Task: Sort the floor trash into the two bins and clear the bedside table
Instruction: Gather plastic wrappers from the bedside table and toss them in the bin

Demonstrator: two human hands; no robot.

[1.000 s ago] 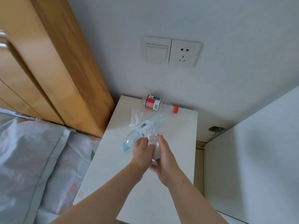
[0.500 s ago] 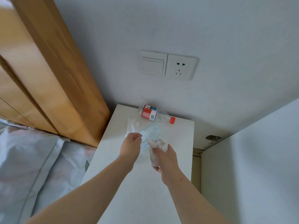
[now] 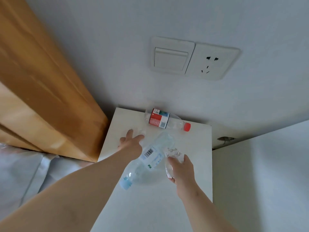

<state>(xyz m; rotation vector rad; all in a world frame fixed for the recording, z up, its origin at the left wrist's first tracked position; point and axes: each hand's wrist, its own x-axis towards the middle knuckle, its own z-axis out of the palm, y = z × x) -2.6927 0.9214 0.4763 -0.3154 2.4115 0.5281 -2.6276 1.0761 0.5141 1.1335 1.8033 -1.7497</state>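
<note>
On the white bedside table a clear bottle with a blue cap and a barcode label lies on its side. A second bottle with a red label and red cap lies at the back by the wall. My right hand is shut on a crumpled clear wrapper next to the blue-capped bottle. My left hand reaches over the table's back left with fingers spread, over a white tissue that it mostly hides.
A wooden headboard stands to the left of the table, with bedding below it. A light switch and a socket sit on the wall above. A white surface flanks the table's right side.
My left hand has let go near my right hand and moved forward-left toward the tissue, fingers opening. My right hand keeps the wrapper. The view has moved closer to the table.
</note>
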